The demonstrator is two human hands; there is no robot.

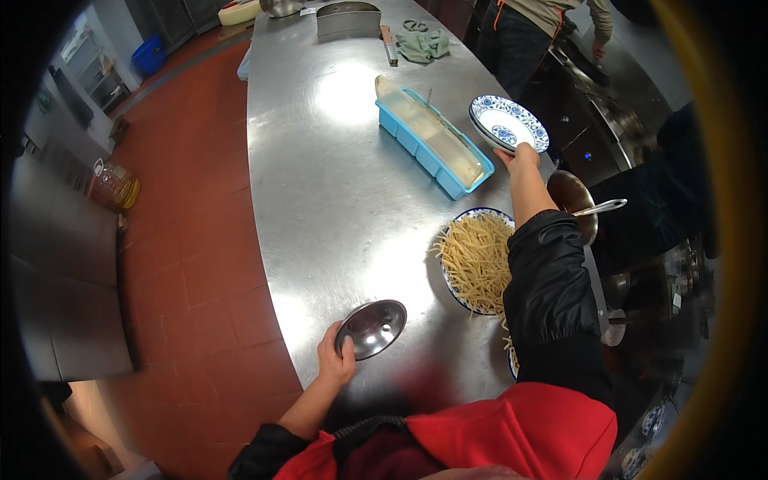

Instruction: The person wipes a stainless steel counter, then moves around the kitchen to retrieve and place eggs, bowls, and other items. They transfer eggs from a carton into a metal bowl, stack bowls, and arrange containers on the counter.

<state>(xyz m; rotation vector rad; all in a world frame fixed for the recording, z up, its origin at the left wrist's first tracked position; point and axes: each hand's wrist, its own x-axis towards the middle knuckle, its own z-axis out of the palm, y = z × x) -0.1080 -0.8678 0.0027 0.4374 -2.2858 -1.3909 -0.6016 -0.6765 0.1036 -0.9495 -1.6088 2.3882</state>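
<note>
My left hand (337, 358) grips the rim of a small stainless steel bowl (372, 329), tilted above the near left part of the steel table (318, 234). Its inside looks bare. With arm stretched out, my right hand (521, 157) holds blue-and-white patterned dishes (509, 123), apparently two stacked, at the table's right edge. Below my right forearm, a blue-rimmed plate (445, 277) carries a heap of pale cut strips (477, 264), perhaps noodles or shredded vegetable. My sleeve hides its right side. A second plate (513, 365) with similar strips is mostly covered by my arm.
A light-blue plastic tray (414, 149) with a clear lid stands left of the dishes. Farther off lie a green cloth (423, 45), a knife (389, 45) and a metal container (349, 23). A pan with a ladle (603, 207) and another person (528, 36) are at the right.
</note>
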